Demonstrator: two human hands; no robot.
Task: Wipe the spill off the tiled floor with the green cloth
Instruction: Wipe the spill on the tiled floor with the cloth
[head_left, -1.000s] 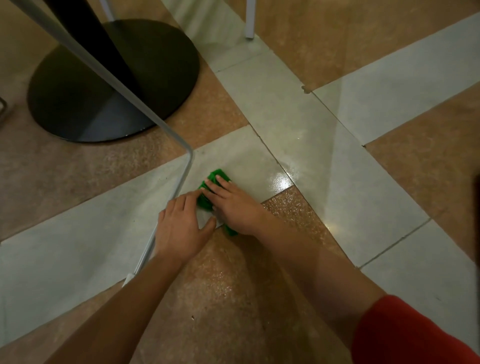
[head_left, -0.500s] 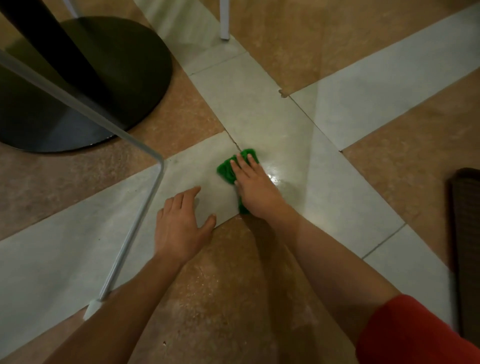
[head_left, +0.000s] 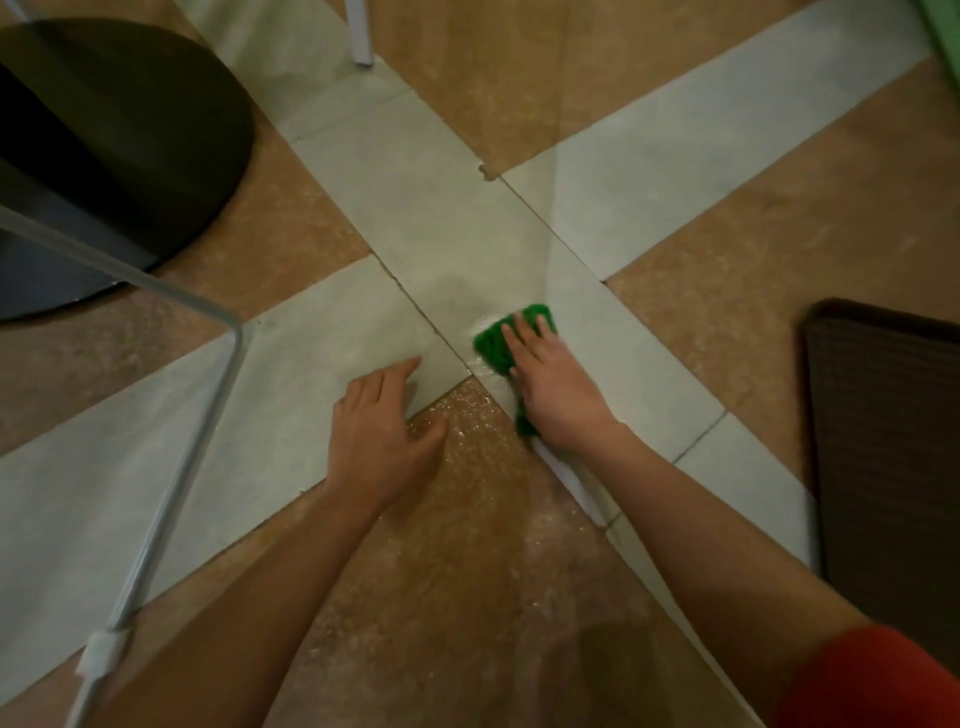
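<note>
Green cloth (head_left: 493, 347) lay under your right hand (head_left: 551, 387), fingers straight, frame centre. Left hand (head_left: 382, 428) spread on tiled floor (head_left: 675, 182), holding nothing. You likely needed even pressure over spill (head_left: 484, 319).

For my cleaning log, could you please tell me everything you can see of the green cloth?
The nubby, bright green cloth lies bunched flat on a pale grey floor tile, close to a tile joint. The right hand presses down on it and covers most of it; green shows at the hand's far side and beside the wrist. A wet sheen borders its far edge.
</note>
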